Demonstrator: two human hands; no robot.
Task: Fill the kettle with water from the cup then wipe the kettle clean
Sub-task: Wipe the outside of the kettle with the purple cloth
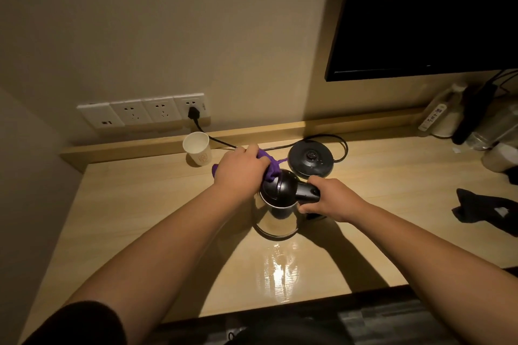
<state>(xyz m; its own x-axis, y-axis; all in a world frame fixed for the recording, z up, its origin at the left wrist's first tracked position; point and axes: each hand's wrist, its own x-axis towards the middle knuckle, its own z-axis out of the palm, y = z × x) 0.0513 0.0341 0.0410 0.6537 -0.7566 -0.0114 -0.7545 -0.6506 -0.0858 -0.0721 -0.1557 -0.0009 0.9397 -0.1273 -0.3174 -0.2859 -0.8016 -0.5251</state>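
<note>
Steel kettle (276,216), black lid (280,186) shut, standing on the wooden desk (140,204) off its base (310,158), which sits just behind it to the right
Purple cloth (270,166): bunched in the left hand (238,173), fingers curled round it, pressed to the far left edge of the lid; a tail of cloth trails toward the base
Handle (308,192): black, gripped by the right hand (328,202), fingers wrapped under it, thumb side up; this hand steadies the body
Paper cup (197,152): upright, well apart at the back left, near the wall sockets (145,113); contents not visible
Step judged in hand: wiping, lid first; filling looks done
Advice for the step: keep the handle grip firm so the kettle does not skid on the glossy desk; work the cloth round the lid rim and spout, then down the steel wall, turning the kettle by the handle to reach the hidden far side
Caution: base is plugged in by its cord (221,143); keep the damp cloth tail off its contacts
Shiny patch (277,266) on the desk in front: water or glare, cannot tell
</note>
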